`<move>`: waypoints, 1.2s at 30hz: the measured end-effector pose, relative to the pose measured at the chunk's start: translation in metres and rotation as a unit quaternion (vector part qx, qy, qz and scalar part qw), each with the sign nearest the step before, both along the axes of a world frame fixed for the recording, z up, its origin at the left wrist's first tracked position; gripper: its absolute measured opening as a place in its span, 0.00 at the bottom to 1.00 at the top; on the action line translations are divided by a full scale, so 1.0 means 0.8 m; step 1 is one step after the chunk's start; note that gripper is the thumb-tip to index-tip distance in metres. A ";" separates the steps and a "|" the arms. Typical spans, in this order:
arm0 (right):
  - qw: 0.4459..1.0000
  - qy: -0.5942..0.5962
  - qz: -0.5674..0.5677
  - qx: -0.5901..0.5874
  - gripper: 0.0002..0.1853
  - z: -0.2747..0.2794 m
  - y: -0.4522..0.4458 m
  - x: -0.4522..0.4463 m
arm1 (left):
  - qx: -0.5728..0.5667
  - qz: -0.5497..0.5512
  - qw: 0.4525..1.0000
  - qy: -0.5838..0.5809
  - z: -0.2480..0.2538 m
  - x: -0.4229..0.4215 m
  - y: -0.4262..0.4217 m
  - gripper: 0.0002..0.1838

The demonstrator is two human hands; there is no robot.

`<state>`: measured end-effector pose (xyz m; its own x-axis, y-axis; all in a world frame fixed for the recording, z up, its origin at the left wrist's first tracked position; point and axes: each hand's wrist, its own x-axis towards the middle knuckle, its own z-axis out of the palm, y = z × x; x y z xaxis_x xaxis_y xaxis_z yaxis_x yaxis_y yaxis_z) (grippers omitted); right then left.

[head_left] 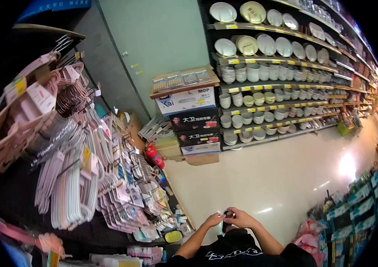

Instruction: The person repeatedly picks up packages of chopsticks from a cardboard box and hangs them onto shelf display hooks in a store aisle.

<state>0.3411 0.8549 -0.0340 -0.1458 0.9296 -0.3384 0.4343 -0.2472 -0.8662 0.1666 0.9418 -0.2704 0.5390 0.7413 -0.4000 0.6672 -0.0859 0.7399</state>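
Note:
Close in front of my body, low in the view, my two hands come together. My left hand is closed, its fingertips pointing toward the other hand. Opposite it, my right hand has its fingers bent around a small dark item between the hands. That item is too small and too covered to name. Whether the left fingers also grip it is hard to see. Below them is the front of my black shirt.
Hangers and packaged goods hang on the left rack. Stacked mop boxes and a red fire extinguisher stand ahead. Shelves of bowls and plates run along the right, above the pale floor.

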 end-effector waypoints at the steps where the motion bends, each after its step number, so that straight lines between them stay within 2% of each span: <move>1: 1.000 0.005 0.024 -0.005 0.34 -0.006 0.032 -0.001 | -0.062 -0.001 0.996 -0.064 0.004 0.004 0.037 0.26; 2: 0.999 0.010 0.048 -0.010 0.34 -0.011 0.063 -0.001 | -0.122 -0.002 0.984 -0.129 0.009 0.007 0.072 0.22; 5: 0.992 -0.018 0.120 0.043 0.34 -0.034 0.174 0.011 | -0.156 0.050 0.974 -0.159 0.046 0.018 0.161 0.25; 7: 0.987 -0.029 0.149 0.061 0.36 -0.042 0.250 0.016 | -0.122 0.012 0.982 -0.146 0.069 0.014 0.215 0.23; 8: 0.993 -0.002 0.118 -0.020 0.37 -0.033 0.288 0.020 | -0.123 -0.006 0.983 -0.134 0.084 0.011 0.242 0.22; 9: 0.990 -0.046 0.129 0.044 0.38 -0.034 0.329 0.024 | -0.121 -0.026 0.985 -0.122 0.110 0.011 0.275 0.21; 10: 0.980 -0.088 0.137 0.111 0.39 -0.039 0.376 0.028 | -0.172 -0.022 0.974 -0.146 0.137 0.010 0.301 0.18; 11: 0.966 -0.126 0.142 0.175 0.40 -0.035 0.412 0.024 | -0.169 -0.002 0.972 -0.162 0.126 0.004 0.336 0.18; 12: 0.969 -0.097 0.148 0.174 0.40 -0.031 0.456 0.026 | -0.170 0.020 0.969 -0.177 0.112 -0.005 0.367 0.17; 14: 0.973 -0.067 0.128 0.179 0.40 -0.012 0.533 0.027 | -0.144 0.031 0.966 -0.213 0.108 -0.020 0.426 0.18; 17: 0.974 -0.029 0.102 0.199 0.40 0.015 0.619 0.029 | -0.035 0.085 0.967 -0.239 0.104 -0.027 0.509 0.19; 21: 0.982 0.009 0.067 0.179 0.38 0.051 0.723 0.038 | -0.039 0.154 0.935 -0.317 0.128 -0.023 0.627 0.19; 22: 0.980 0.024 0.050 0.189 0.37 0.048 0.751 0.040 | 0.006 0.128 0.938 -0.322 0.155 -0.017 0.659 0.18; 25: 0.974 0.061 0.004 0.219 0.34 0.036 0.833 0.047 | 0.029 0.202 0.904 -0.375 0.189 -0.006 0.758 0.18; 27: 0.967 0.074 -0.017 0.243 0.33 0.036 0.889 0.056 | 0.109 0.255 0.897 -0.343 0.185 -0.002 0.843 0.19; 28: 0.967 0.147 -0.044 0.202 0.32 0.060 0.908 0.056 | 0.135 0.284 0.887 -0.339 0.191 0.002 0.880 0.20; 30: 0.967 0.158 -0.067 0.187 0.29 0.083 0.960 0.060 | 0.137 0.346 0.844 -0.386 0.279 0.021 0.932 0.22; 31: 0.967 0.163 -0.078 0.180 0.28 0.092 0.988 0.063 | 0.121 0.388 0.804 -0.435 0.289 0.026 0.963 0.24; 32: 0.960 0.123 -0.083 0.237 0.29 0.088 1.016 0.068 | 0.136 0.405 0.797 -0.427 0.297 0.029 0.987 0.24; 33: 0.964 0.104 -0.088 0.230 0.29 0.101 1.035 0.073 | 0.152 0.424 0.787 -0.421 0.308 0.033 1.008 0.25; 35: 0.969 0.074 -0.097 0.216 0.30 0.133 1.075 0.073 | 0.097 0.449 0.770 -0.442 0.323 0.044 1.036 0.22; 36: 0.953 0.044 -0.110 0.279 0.32 0.121 1.098 0.073 | 0.066 0.453 0.768 -0.447 0.328 0.047 1.043 0.21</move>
